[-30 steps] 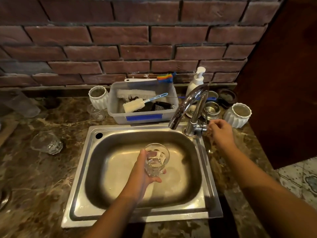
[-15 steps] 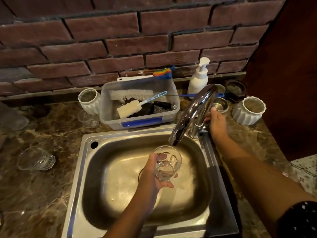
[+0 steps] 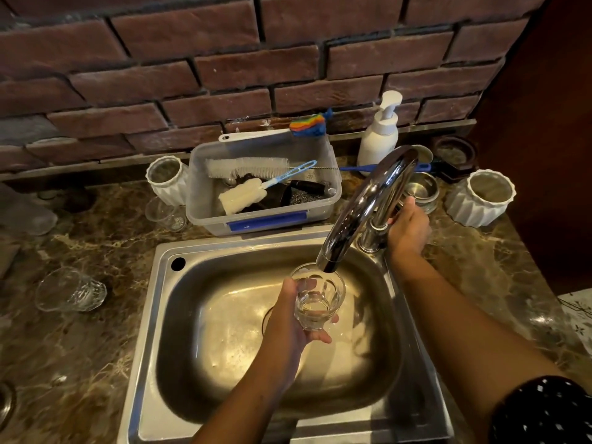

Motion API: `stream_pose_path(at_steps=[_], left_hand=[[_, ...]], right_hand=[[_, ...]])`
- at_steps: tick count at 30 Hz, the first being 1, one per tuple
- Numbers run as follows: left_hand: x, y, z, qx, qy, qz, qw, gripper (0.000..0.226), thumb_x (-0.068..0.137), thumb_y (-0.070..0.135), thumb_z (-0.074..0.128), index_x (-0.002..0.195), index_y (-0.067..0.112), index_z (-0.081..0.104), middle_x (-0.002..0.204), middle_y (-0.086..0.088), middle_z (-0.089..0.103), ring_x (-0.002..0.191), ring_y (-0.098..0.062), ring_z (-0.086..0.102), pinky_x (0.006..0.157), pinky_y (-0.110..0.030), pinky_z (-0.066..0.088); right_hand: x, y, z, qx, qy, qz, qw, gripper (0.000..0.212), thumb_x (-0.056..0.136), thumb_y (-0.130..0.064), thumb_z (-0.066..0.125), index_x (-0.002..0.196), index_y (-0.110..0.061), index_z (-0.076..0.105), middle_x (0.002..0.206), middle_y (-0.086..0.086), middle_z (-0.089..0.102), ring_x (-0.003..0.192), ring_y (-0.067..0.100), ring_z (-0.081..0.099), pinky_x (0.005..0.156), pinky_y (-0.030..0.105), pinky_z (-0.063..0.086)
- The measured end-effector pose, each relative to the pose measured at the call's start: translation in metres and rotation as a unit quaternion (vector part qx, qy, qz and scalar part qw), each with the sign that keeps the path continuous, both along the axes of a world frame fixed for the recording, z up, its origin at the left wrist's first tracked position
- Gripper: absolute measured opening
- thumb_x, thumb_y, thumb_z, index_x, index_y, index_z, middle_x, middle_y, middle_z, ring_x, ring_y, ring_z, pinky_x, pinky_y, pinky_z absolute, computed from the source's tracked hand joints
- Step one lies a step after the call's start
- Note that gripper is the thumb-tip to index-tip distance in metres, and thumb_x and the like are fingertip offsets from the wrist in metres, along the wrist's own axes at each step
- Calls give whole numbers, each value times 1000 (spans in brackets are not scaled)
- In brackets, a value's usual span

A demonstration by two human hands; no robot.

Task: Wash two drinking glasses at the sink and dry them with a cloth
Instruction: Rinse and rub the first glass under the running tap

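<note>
**Glass under the spout, other hand on the tap**

My left hand (image 3: 288, 325) grips a clear drinking glass (image 3: 315, 299), with the fingers curled round its lower half and the thumb on the near side. I hold the glass upright over the basin of the sink (image 3: 153, 315). Its mouth is right under the end of the tap (image 3: 368, 206) spout. I cannot tell whether there is water in it.

My right hand (image 3: 408, 230) is up and to the right of the left one. It is closed round the tap's upright base, with the thumb raised alongside the column. The column hides what the fingers touch behind it.

Far out to the left of my left hand, a second glass (image 3: 69, 290) lies on its side on the marbled table (image 3: 80, 363), well apart from the sink. Beyond the left hand, past the sink's back edge, a plastic tub (image 3: 266, 216) holds a white brush (image 3: 243, 195). Just beyond my right hand sits a small steel bowl (image 3: 421, 189). A soap bottle (image 3: 379, 133) stands further back, by the brick wall. A white ribbed pot (image 3: 483, 198) stands to the right of that hand.
</note>
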State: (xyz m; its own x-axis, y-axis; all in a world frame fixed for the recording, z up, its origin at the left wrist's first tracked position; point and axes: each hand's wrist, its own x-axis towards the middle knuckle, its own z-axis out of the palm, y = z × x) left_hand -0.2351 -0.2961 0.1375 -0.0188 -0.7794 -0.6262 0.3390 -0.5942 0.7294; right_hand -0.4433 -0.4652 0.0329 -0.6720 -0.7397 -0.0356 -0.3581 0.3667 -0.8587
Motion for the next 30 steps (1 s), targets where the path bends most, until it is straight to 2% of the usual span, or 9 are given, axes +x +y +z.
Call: stream_pose_path(at_steps=[3, 7, 11, 15, 19, 22, 26, 30], left_hand=[[1, -1, 1, 0, -2, -6, 1000, 80, 70, 63, 43, 127, 10, 61, 121, -20, 69, 104, -48, 65, 70, -37, 49], [5, 1, 0, -11, 0, -18, 1000, 78, 77, 65, 38, 130, 13, 59, 122, -19, 69, 98, -38, 67, 68, -35, 51], [6, 3, -2, -8, -7, -27, 1000, 74, 80, 66, 35, 131, 18, 59, 125, -15, 68, 99, -35, 68, 71, -37, 52], [6, 4, -1, 1, -2, -22, 1000, 75, 77, 64, 38, 130, 15, 59, 122, -16, 70, 96, -35, 68, 70, -37, 52], [6, 4, 1, 2, 5, -16, 1000, 74, 75, 63, 40, 128, 15, 59, 121, -16, 70, 95, -36, 68, 67, -35, 52], [5, 4, 1, 11, 3, -12, 1000, 74, 75, 62, 39, 130, 16, 58, 125, -16, 68, 102, -41, 67, 69, -36, 51], [2, 3, 1, 15, 5, -2, 1000, 69, 74, 62, 41, 124, 19, 61, 121, -14, 70, 109, -47, 66, 70, -36, 52], [1, 1, 1, 15, 9, 6, 1000, 74, 76, 64, 40, 129, 16, 60, 124, -16, 69, 110, -45, 67, 70, -38, 53]], right_hand=[[1, 0, 0, -3, 0, -8, 1000, 51, 107, -43, 32, 61, -24, 45, 57, -13, 49, 82, 31, 60, 88, 55, 50], [0, -1, -1, -9, -9, -23, 1000, 53, 106, -43, 31, 68, -14, 54, 59, -9, 51, 82, 34, 63, 83, 50, 51], [0, -1, -3, -6, 2, -22, 1000, 52, 106, -43, 31, 74, -11, 57, 69, 3, 58, 86, 36, 62, 84, 54, 51], [0, -1, 0, 6, 6, -15, 1000, 51, 106, -44, 31, 77, -11, 57, 78, 11, 62, 90, 38, 63, 84, 54, 51], [-2, -2, 0, 18, 28, 6, 999, 53, 107, -41, 30, 83, -5, 60, 82, 15, 61, 89, 37, 61, 77, 44, 46], [-4, -2, 2, 15, 44, 22, 999, 54, 108, -39, 29, 85, -1, 60, 81, 14, 57, 85, 35, 58, 72, 37, 37], [-5, -1, 4, 10, 59, 38, 997, 54, 108, -37, 30, 90, 3, 62, 87, 23, 63, 87, 37, 57, 73, 39, 36], [-4, -1, 5, 13, 27, 26, 999, 55, 108, -38, 31, 88, 3, 61, 84, 17, 60, 83, 31, 55, 72, 35, 36]])
